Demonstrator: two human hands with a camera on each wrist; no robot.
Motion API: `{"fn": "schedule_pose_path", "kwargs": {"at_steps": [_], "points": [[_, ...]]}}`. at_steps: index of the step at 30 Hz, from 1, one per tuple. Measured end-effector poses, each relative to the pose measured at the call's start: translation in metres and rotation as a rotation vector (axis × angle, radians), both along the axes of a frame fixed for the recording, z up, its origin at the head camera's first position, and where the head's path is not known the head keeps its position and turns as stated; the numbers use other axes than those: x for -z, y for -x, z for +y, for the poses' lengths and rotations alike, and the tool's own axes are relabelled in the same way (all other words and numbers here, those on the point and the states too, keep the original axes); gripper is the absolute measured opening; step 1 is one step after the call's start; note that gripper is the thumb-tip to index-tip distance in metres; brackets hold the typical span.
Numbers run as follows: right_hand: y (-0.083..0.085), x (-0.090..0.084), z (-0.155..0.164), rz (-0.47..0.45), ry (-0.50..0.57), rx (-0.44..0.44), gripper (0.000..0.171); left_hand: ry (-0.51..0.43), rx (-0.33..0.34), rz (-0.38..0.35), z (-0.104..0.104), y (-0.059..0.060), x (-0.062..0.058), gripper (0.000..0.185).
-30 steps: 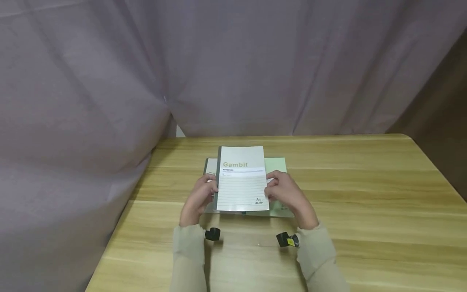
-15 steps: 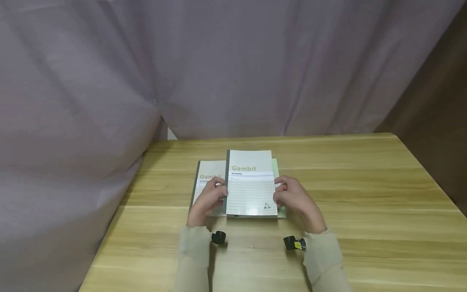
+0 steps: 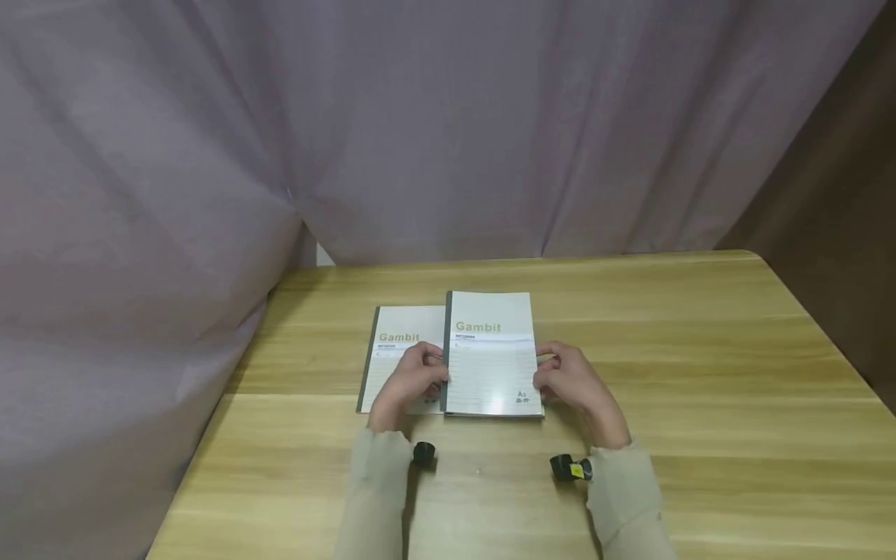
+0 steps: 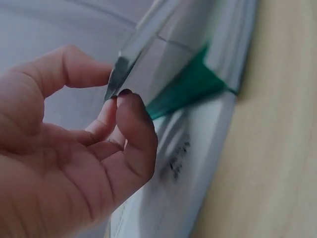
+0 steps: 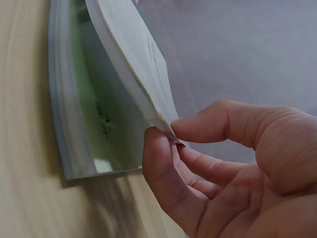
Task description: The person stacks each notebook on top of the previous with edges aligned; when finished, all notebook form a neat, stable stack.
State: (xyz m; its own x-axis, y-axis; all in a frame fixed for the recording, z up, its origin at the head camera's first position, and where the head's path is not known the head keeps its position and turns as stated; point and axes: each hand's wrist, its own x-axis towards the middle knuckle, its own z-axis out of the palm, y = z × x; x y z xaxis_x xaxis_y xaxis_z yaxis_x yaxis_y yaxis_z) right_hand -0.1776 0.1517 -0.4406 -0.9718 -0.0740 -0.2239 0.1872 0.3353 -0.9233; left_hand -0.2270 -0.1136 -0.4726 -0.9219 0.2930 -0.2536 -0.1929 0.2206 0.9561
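A white Gambit notebook [image 3: 493,365] with a dark spine is held up slightly tilted between both hands. At its spine edge my left hand [image 3: 406,385] pinches it between thumb and fingertips. My right hand [image 3: 577,389] grips the opposite edge the same way. Below and to the left, a second white Gambit notebook [image 3: 411,320] lies on the table, partly covered. Under the raised one, the right wrist view shows a notebook with a green cover [image 5: 116,119]. Its dark green spine [image 4: 190,84] appears in the left wrist view, over the lower white notebook.
The wood-grain table [image 3: 700,373] stretches out on both sides of the notebooks. Grey curtains [image 3: 434,140] hang behind it and along the left side. Small black wrist cameras [image 3: 423,454] sit at the cuffs.
Both hands have shifted the held notebook rightward and slightly lower in the head view. More of the left white notebook shows now, while the green notebook has become hidden beneath the held one.
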Motion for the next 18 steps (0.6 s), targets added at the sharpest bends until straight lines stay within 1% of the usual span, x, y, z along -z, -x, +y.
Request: {"fn": "schedule_pose_path", "kwargs": {"at_steps": [3,9,14,18], "points": [[0.002,0.000,0.002,0.007,-0.019,0.002,0.054,0.054,0.006,0.029,0.002,0.000,-0.001,0.038],[0.003,0.003,0.000,-0.025,-0.037,0.015,0.055,0.143,-0.001,0.015,0.004,-0.001,-0.001,0.036],[0.003,0.008,-0.002,-0.039,-0.074,0.032,0.053,0.175,0.010,0.022,0.003,-0.003,0.001,0.034],[0.003,0.010,-0.002,-0.029,-0.111,0.031,0.051,0.195,0.027,0.041,0.002,-0.006,0.001,0.033]]}}
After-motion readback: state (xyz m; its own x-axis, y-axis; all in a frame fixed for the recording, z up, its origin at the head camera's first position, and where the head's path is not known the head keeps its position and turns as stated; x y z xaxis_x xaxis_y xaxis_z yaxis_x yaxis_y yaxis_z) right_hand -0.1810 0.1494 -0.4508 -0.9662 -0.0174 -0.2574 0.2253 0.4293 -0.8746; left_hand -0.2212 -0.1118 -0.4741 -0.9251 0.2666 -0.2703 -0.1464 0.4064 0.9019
